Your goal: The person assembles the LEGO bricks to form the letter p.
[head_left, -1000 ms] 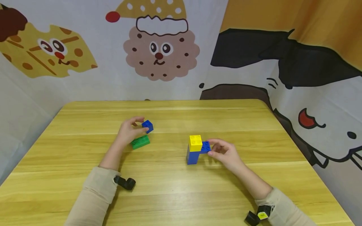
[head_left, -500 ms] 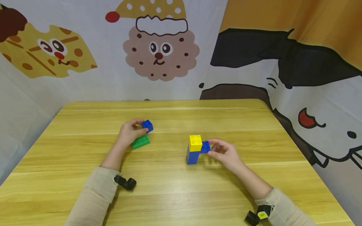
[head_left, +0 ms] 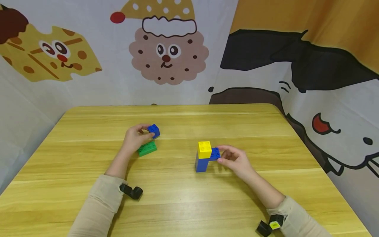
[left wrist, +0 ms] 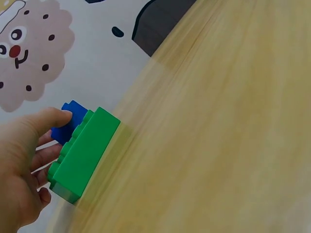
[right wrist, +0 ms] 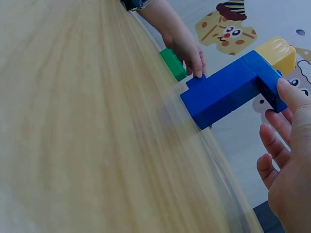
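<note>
Between thumb and fingers, my left hand [head_left: 133, 138] pinches a small blue building brick [head_left: 155, 130]. Just nearer than it, a longer green brick [head_left: 147, 149] lies on the table; in the left wrist view this green brick [left wrist: 87, 153] partly covers the blue one. Right of centre stands a tower of blue bricks [head_left: 202, 165] with a yellow brick [head_left: 204, 150] on top. A blue brick [head_left: 215, 153] juts out from the tower's right side below the yellow one. My right hand [head_left: 237, 160] pinches its outer end, the thumb [right wrist: 290, 92] showing in the right wrist view.
The wooden table [head_left: 177, 204] ends at the back against a cloth [head_left: 103, 89] printed with cartoon figures. Black cameras sit on both wrists, the left camera [head_left: 131, 191] and the right camera [head_left: 270, 225] close to the tabletop.
My left fingers have closed in on the small blue brick, and it has shifted slightly up in the head view. The right hand and the tower hold still.
</note>
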Available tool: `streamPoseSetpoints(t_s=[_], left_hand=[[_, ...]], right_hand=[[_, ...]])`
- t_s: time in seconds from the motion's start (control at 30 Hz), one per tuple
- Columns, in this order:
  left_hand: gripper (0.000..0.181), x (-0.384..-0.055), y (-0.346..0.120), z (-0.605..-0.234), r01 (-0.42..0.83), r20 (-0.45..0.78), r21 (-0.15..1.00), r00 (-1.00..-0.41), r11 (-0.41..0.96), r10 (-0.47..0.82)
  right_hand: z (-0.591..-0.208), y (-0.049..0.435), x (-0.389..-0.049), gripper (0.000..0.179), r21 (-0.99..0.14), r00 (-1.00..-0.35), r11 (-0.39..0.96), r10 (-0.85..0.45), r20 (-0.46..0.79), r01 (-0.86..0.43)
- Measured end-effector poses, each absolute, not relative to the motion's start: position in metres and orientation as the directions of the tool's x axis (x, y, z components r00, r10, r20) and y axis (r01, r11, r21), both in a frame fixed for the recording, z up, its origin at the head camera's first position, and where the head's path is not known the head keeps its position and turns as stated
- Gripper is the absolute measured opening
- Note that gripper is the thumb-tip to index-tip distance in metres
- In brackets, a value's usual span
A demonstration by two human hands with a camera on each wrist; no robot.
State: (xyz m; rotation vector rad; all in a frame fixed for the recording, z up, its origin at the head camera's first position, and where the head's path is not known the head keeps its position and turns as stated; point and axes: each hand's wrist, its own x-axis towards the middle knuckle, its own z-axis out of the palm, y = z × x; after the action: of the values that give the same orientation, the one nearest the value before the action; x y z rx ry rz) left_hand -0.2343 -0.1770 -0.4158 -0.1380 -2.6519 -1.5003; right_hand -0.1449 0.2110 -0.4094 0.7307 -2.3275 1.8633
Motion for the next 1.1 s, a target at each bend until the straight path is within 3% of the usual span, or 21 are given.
streamPoseSetpoints(t_s=[1.1], left_hand=[[0.037,-0.207,-0.133,-0.364,0.345,0.328,0.835,-0.938,0.428,0.117]], right_hand=[[-0.411,0.211,-0.146,0.035,-0.906,-0.881,0.129,-0.324,0.346,-0.403]])
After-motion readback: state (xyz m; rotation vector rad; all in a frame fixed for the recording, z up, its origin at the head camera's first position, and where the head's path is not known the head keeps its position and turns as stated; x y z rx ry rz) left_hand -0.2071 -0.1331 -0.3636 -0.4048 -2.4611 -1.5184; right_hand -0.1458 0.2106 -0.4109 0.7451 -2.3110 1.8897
